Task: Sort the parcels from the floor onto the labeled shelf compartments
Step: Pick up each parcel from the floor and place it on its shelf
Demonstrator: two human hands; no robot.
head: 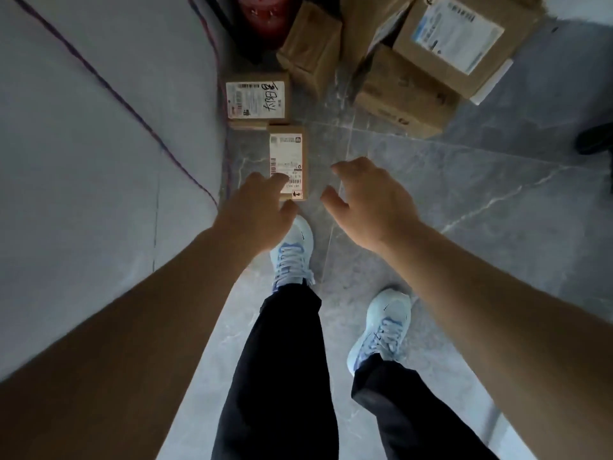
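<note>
Head view, looking straight down. I see both arms stretched toward the floor. Left hand, centre of frame, fingers loosely spread, tips over the near end of a small box lying flat on the floor with its white label up; whether they touch it I cannot tell. Right hand just right of that box, fingers spread and slightly curled, holding nothing. A second labelled box sits just above the first, against the grey wall. More cardboard boxes piled at upper right. Light blue shoes and dark trousers at lower centre.
</note>
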